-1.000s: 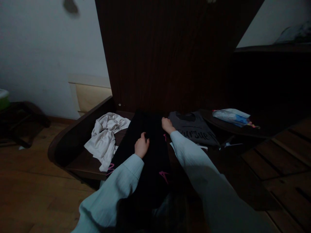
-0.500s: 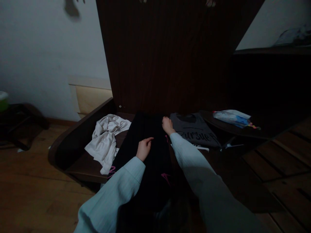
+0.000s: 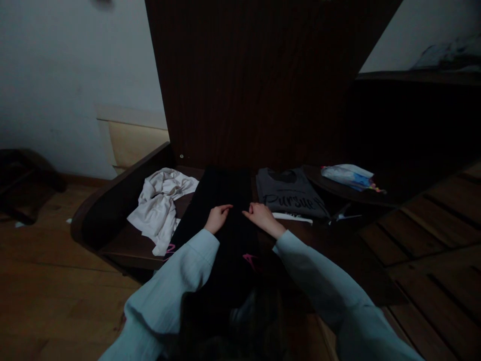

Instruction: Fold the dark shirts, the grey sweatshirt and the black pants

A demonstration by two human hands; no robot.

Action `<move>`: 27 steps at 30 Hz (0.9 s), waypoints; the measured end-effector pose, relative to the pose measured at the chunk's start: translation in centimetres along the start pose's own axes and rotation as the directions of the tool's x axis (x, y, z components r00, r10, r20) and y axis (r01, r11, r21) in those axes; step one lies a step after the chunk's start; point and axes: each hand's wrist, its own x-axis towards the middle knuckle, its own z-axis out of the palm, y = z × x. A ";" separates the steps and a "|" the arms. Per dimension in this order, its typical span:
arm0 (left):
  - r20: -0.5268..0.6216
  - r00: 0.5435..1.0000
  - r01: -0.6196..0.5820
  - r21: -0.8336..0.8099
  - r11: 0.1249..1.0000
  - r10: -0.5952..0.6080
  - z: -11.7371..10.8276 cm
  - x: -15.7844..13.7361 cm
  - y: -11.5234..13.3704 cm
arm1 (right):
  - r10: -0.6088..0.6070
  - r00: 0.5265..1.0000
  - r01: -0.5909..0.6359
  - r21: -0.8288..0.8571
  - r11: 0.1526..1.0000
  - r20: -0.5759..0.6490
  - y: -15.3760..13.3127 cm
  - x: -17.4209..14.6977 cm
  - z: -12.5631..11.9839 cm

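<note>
A long black garment [image 3: 221, 200] with small pink marks lies stretched over a dark wooden surface [image 3: 124, 248] towards me. My left hand [image 3: 216, 218] rests flat on its middle, fingers pointing right. My right hand [image 3: 261, 216] lies flat on it too, fingers pointing left, so the fingertips of both hands nearly meet. Neither hand grips the cloth. Both arms wear pale blue sleeves.
A crumpled white cloth [image 3: 158, 205] lies left of the black garment. A folded grey T-shirt [image 3: 287, 193] with lettering lies to the right, and beyond it a plastic bag [image 3: 349, 176]. A tall dark wooden panel [image 3: 255, 75] stands behind. Wooden floor lies at the left.
My right hand has drawn back from the far right edge of the black garment to its middle, beside my left hand. My left hand has flattened and shifted slightly forward.
</note>
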 end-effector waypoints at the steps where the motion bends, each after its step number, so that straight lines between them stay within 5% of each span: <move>1: 0.000 1.000 0.004 -0.005 1.000 -0.004 -0.1 0.0 0.0 | 0.001 1.000 -0.001 0.018 1.000 0.015 0.2 -1.7 0.1; 6: -0.014 1.000 0.010 -0.018 1.000 -0.011 -0.1 0.0 -0.1 | -0.051 0.991 0.034 0.137 0.990 0.122 0.6 -9.2 1.7; 9: -0.020 1.000 0.008 -0.024 1.000 -0.008 0.0 0.0 -0.3 | -0.106 0.994 0.101 0.177 0.979 0.020 0.5 -11.5 3.0; 12: -0.019 1.000 0.016 -0.042 0.999 -0.017 0.1 0.1 -0.6 | -0.148 0.987 0.158 0.254 0.954 -0.057 0.9 -12.1 3.5; 18: -0.034 0.999 -0.022 -0.103 0.994 0.019 0.3 0.2 -1.0 | -0.088 0.996 0.066 0.482 0.873 0.021 2.6 -12.0 3.0; 22: -0.027 0.999 -0.043 -0.133 0.990 0.040 0.3 0.1 -1.1 | -0.048 0.999 0.037 0.399 0.916 0.018 2.1 -12.7 2.9; 27: 0.082 0.990 -0.096 -0.171 0.981 0.111 0.1 -0.1 -0.8 | -0.164 0.986 0.143 0.416 0.898 0.015 2.0 -13.1 2.9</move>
